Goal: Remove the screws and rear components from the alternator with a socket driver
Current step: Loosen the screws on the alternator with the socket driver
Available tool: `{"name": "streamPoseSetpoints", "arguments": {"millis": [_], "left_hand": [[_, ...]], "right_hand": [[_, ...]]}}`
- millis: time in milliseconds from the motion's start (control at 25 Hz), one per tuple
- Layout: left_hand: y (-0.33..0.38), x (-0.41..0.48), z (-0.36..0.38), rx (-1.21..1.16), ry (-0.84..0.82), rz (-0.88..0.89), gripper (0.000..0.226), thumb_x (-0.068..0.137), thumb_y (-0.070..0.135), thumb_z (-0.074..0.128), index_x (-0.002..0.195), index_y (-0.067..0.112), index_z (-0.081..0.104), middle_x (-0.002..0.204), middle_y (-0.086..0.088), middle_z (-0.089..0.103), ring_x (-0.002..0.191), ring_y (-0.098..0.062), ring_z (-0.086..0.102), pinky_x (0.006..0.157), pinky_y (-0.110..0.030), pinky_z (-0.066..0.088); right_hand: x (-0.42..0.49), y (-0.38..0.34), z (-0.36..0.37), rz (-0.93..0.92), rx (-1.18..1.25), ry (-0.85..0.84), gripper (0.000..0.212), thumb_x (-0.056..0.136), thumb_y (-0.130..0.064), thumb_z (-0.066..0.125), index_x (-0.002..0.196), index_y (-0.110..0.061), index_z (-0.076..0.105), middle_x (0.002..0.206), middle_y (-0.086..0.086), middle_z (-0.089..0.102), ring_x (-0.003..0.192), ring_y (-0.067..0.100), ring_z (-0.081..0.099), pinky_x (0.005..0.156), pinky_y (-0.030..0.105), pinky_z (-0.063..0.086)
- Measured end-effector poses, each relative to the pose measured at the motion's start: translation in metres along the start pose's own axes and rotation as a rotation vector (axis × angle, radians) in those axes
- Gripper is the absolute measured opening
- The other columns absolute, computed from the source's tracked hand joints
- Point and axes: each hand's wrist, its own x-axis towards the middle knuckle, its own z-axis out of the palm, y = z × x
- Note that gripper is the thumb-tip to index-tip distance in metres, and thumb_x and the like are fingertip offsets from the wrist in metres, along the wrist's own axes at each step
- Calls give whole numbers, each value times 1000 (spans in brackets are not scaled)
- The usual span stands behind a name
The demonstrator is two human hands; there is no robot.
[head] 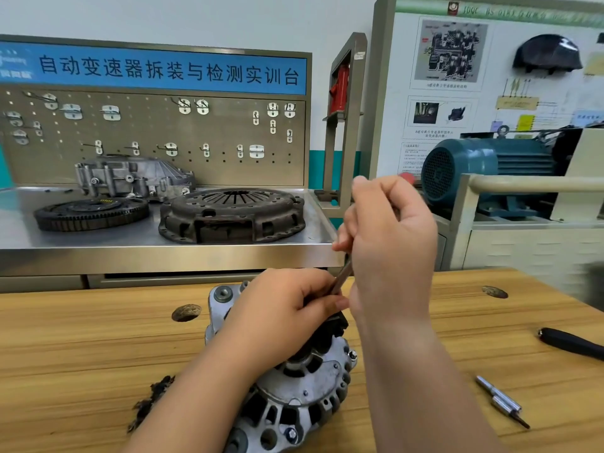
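A silver alternator (304, 392) lies on the wooden table (81, 354) at centre bottom, its rear with black parts facing up. My left hand (281, 315) rests over the alternator's rear, and its fingertips pinch the lower end of the socket driver's metal shaft (343, 276). My right hand (389, 233) is raised above it and grips the driver's upper end; the handle is hidden inside the fist. The driver's tip and the screw under it are hidden by my left hand.
A metal extension bit (501, 400) and a black tool handle (572, 343) lie on the table at right. Dark debris (153, 400) sits left of the alternator. Behind stands a steel bench with a clutch pressure plate (232, 214), a flywheel (91, 214) and a housing (130, 178). A blue motor (483, 168) stands at right.
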Motion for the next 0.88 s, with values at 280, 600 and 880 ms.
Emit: {"name": "streamPoseSetpoints", "arguments": {"millis": [280, 600, 880], "left_hand": [[0, -1, -1, 6, 3, 4, 18, 88, 35, 59, 75, 24, 59, 65, 6, 60, 65, -12, 55, 65, -40, 48], [-1, -3, -3, -47, 7, 11, 20, 88, 34, 60, 70, 25, 57, 62, 4, 59, 61, -14, 53, 62, -37, 47], [0, 1, 2, 20, 25, -4, 18, 88, 26, 58, 84, 11, 67, 75, -6, 69, 76, -24, 63, 69, -42, 50]], "right_hand": [[9, -7, -10, 161, 256, -407, 24, 83, -16, 54, 60, -16, 45, 45, -2, 36, 41, 16, 35, 46, 30, 37], [6, -12, -2, 194, 292, -464, 25, 84, -16, 52, 61, -17, 43, 41, -4, 32, 36, 14, 32, 43, 26, 31], [-6, 1, 6, -73, -34, 116, 27, 89, -25, 53, 65, -17, 44, 54, 3, 38, 53, 25, 37, 56, 45, 39]]}}
